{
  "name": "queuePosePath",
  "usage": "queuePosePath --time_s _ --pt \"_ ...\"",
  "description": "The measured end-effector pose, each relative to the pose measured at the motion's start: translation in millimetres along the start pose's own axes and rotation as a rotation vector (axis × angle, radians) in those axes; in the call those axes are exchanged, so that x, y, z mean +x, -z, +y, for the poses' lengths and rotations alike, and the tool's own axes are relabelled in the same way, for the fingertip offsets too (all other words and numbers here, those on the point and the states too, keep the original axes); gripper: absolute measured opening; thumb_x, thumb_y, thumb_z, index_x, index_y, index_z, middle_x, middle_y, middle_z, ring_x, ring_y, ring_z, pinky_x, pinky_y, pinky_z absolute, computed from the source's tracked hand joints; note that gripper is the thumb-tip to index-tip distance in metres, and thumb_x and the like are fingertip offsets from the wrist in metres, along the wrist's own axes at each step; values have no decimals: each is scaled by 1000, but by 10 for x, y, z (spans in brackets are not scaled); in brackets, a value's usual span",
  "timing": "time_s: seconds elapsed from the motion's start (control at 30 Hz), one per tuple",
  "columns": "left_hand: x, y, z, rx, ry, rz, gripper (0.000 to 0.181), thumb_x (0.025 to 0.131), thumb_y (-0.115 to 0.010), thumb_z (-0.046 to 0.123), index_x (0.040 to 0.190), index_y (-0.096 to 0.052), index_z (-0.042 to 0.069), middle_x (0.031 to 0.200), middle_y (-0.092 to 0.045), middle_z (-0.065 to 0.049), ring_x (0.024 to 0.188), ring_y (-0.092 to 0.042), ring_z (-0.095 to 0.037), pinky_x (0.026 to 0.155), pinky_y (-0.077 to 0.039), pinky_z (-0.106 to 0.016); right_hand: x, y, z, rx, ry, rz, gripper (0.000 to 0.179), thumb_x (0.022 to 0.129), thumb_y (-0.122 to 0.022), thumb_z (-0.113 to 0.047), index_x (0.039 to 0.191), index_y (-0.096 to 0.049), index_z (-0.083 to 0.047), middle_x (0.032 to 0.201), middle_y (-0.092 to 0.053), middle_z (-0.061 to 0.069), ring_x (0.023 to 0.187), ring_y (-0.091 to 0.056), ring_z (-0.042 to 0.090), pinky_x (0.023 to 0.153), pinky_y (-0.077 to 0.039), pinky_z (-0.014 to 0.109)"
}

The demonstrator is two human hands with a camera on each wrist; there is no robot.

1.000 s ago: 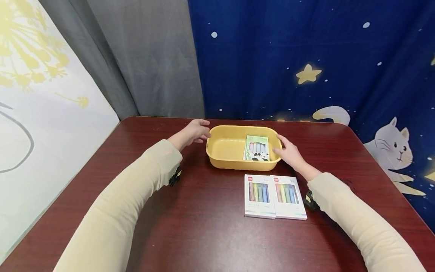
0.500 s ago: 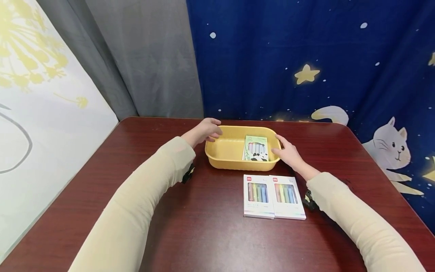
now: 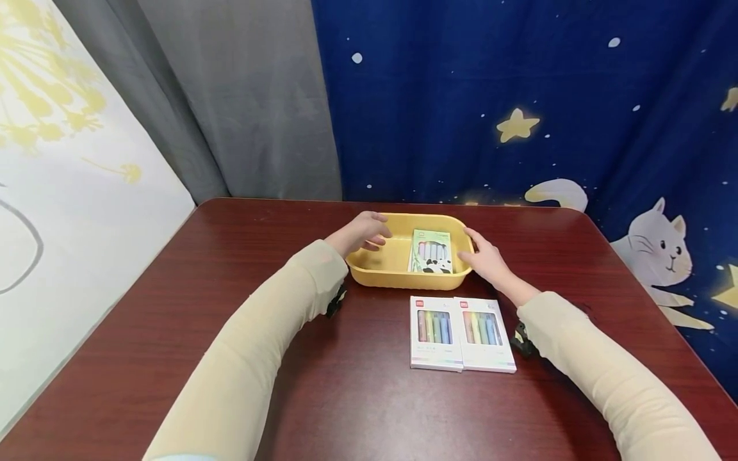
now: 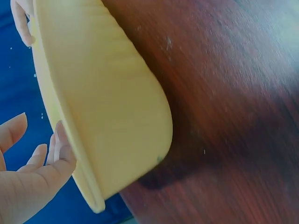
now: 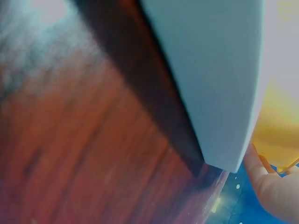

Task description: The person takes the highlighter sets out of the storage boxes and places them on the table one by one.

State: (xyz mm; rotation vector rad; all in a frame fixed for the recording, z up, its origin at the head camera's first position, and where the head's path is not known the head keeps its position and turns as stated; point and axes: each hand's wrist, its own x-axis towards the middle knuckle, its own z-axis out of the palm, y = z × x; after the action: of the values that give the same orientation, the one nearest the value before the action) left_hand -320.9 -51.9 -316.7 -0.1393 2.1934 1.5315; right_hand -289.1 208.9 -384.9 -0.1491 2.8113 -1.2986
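Note:
A yellow plastic bin (image 3: 398, 280) stands on the table with a green-and-white panda box (image 3: 434, 251) lying in its right half. My left hand (image 3: 364, 232) hovers over the bin's left end, fingers spread and loosely bent, holding nothing. In the left wrist view its fingers overlap the bin's rim (image 4: 70, 126). My right hand (image 3: 489, 261) grips the bin's right end, thumb over the rim. Two white boxes with windows showing coloured sticks, a left one (image 3: 436, 356) and a right one (image 3: 489, 358), lie side by side in front of the bin.
The dark red wooden table (image 3: 242, 269) reaches back to a grey curtain (image 3: 248, 96) and a blue star-patterned curtain (image 3: 426, 102). A white patterned panel (image 3: 75, 243) borders the left side. One white box (image 5: 215, 93) lies close to the right wrist camera.
My left hand has moved right, from beside the bin's left end to over its inside. My right hand stays on the right rim. The bin and boxes keep their places.

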Motion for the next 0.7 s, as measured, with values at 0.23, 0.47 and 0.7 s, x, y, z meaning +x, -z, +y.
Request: queuePosePath --time_s 0.23,0.47,0.7 --pt "57 -178 -39 -65 18 -33 55 87 -56 3 137 -36 5 136 -42 -12 114 -52 -33 93 -45 -40 2 5 -3 14 -9 -3 64 90 -52 -14 145 -21 -7 145 -28 22 122 -39 35 97 -39 46" --pt "131 -333 -69 -88 42 -46 50 87 -56 3 134 -39 4 131 -45 -13 103 -57 -30 90 -48 -37 7 7 13 5 -13 -4 64 90 -52 -15 146 -21 -8 145 -28 23 123 -39 36 97 -39 46" --pt "156 -449 -72 -63 68 -82 48 87 -56 3 132 -39 3 131 -46 -15 75 -55 -21 67 -49 -29 13 14 -1 9 -16 -4 64 90 -52 -13 146 -21 -7 144 -30 23 121 -42 35 96 -41 46"
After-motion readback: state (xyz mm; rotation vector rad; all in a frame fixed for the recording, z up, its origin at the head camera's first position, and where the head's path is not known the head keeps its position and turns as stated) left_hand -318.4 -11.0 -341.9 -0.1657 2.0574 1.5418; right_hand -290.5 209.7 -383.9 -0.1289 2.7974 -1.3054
